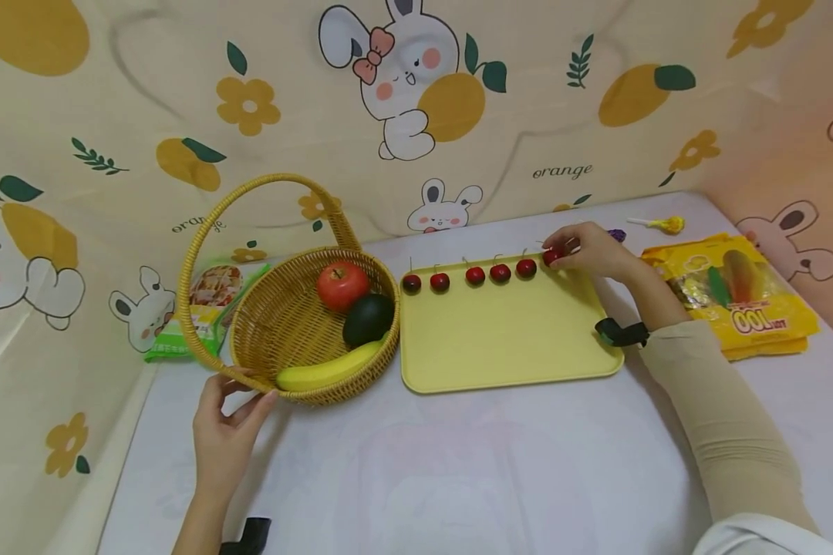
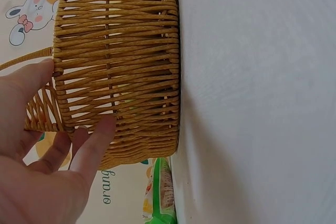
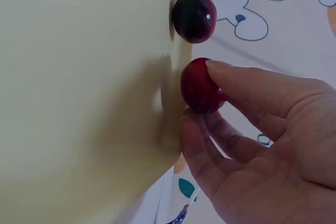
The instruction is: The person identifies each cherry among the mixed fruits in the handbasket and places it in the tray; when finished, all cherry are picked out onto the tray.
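My right hand (image 1: 586,248) pinches a dark red cherry (image 3: 202,85) between thumb and fingers, over the far right corner of the yellow tray (image 1: 507,339). Several more cherries (image 1: 475,275), stems up, form a row along the tray's far edge. In the right wrist view a neighbouring cherry (image 3: 194,17) sits on the tray just beyond the held one. My left hand (image 1: 227,420) holds the near-left rim of the wicker basket (image 2: 121,66), by the foot of its tall handle. Inside the basket are a red apple-like fruit (image 1: 343,286), a dark green avocado (image 1: 369,321) and a banana (image 1: 329,371).
Yellow snack bags (image 1: 743,301) lie right of the tray. Behind them is a yellow lollipop (image 1: 669,224), with a purple-wrapped one (image 1: 617,235) partly behind my right hand. A green food packet (image 1: 215,297) stands behind the basket at left. A patterned cloth (image 1: 514,154) hangs behind the table.
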A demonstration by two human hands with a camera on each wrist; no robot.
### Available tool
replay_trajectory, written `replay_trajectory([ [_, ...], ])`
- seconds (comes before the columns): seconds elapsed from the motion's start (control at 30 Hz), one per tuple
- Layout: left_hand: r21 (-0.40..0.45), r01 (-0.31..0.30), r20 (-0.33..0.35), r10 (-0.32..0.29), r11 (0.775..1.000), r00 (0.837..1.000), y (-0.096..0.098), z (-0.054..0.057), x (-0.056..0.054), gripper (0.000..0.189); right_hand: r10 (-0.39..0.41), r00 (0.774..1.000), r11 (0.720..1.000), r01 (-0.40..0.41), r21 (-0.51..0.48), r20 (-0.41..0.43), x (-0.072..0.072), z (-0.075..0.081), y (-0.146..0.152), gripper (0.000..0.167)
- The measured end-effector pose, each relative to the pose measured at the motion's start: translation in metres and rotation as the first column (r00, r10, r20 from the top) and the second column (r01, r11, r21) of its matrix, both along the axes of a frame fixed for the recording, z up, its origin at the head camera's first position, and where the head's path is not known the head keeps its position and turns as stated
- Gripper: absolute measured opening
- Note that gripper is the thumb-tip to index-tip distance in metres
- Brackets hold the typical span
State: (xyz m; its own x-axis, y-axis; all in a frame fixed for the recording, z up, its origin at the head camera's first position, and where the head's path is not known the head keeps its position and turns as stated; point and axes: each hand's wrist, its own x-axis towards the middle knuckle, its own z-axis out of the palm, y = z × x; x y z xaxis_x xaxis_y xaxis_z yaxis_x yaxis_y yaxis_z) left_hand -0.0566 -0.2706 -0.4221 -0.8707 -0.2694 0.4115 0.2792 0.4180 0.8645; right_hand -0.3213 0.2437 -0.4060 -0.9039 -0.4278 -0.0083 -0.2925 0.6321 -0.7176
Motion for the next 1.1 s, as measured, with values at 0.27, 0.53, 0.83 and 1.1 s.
replay_trajectory([
  [0.27,-0.001,0.006,-0.006,-0.006,1.0,1.0,0.0004,0.0009,0.0006,0.046,0.001,1.0,0.998,-0.001,0.058,-0.003,0.0024,0.0039,-0.0035,0.029],
  [0.53,-0.002,0.005,-0.007,-0.005,1.0,1.0,-0.0003,0.0002,0.0005,0.047,0.002,1.0,0.996,-0.003,0.085,0.015,0.0029,0.0024,-0.005,0.029],
  [0.83,0.001,0.009,-0.008,-0.009,1.0,1.0,0.0001,0.0012,0.0004,0.046,-0.005,1.0,0.996,0.004,0.084,0.017,0.0032,0.0018,-0.005,0.029],
  [1.1,-0.012,0.003,-0.007,-0.003,1.0,1.0,-0.0007,-0.0001,0.0003,0.047,-0.007,1.0,0.996,0.006,0.085,0.004,0.003,0.0009,-0.0038,0.028],
])
